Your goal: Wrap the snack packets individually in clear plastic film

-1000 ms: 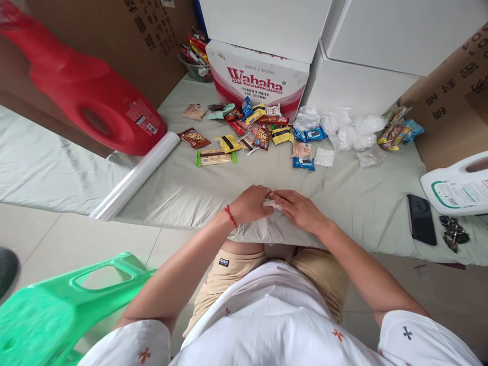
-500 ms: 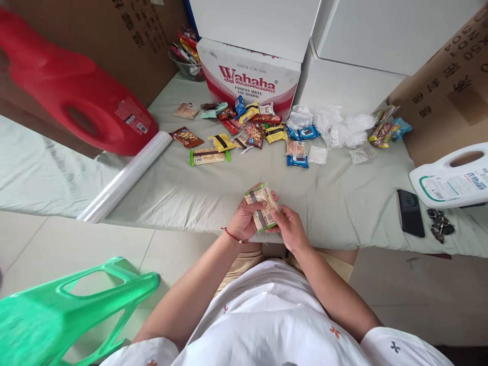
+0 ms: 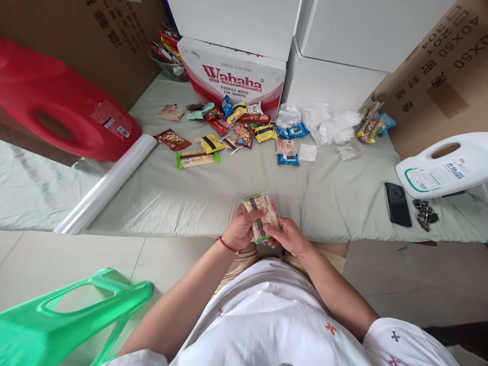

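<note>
Your snack packet (image 3: 259,223): clear, glossy plastic film
Sheet (image 3: 171,203) before you: wrinkled cloth with a faint sheen
Your shirt (image 3: 267,310): soft-looking matt cloth
Film roll (image 3: 109,180): smooth, shiny plastic
Red bottle (image 3: 80,114): smooth plastic, softly glossy
Green stool (image 3: 38,330): shiny plastic
Right-hand carton (image 3: 419,107): matt cardboard
Phone (image 3: 398,206): glossy, smooth

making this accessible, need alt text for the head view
Two bare hands hold a green-ended snack packet at the near edge of a pale cloth. Wrapped snacks lie beyond, by a Wahaha box, with crumpled clear plastic to the right.
</note>
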`<state>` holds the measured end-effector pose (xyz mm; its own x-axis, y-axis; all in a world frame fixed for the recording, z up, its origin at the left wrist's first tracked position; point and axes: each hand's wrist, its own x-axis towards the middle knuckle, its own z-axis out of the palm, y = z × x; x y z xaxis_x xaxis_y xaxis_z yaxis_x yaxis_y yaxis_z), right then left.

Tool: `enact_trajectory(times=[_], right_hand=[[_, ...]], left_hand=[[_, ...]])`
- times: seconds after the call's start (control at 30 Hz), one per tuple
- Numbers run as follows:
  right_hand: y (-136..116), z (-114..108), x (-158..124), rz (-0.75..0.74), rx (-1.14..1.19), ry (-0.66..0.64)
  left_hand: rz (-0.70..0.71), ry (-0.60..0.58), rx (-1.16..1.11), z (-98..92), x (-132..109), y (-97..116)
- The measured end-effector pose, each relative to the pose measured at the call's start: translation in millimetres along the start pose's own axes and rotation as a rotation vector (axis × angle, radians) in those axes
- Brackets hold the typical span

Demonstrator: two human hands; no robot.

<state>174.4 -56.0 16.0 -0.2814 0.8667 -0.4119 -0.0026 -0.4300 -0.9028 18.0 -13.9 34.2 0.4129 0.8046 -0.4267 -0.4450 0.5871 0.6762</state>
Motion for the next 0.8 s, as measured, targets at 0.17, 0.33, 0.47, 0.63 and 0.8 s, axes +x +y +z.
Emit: enact_trajectory(times=[0.17,0.33,0.47,0.63,0.8], right_hand=[[-3,-36,-38,0.046,0.009,0.244],[-35,-150,-63,0.122,-0.140,0.675],[-109,-265,-38,0.218,-0.364,1.056],[-205,-346,18,0.009,-0.307,1.225],[-187,-306,65,-0.237,-0.275,0.966]], left_hand=[[0.306,0.182,0.267,-18.2,-3,3],[0.544,0.621,0.739,-80.8,-19,21],[0.419,0.583,0.775,-96.0,-33,24],[0.443,0.048,0.530,-19.2,-63,39],[0.204,-0.860,0.430,58.6,-101,62]])
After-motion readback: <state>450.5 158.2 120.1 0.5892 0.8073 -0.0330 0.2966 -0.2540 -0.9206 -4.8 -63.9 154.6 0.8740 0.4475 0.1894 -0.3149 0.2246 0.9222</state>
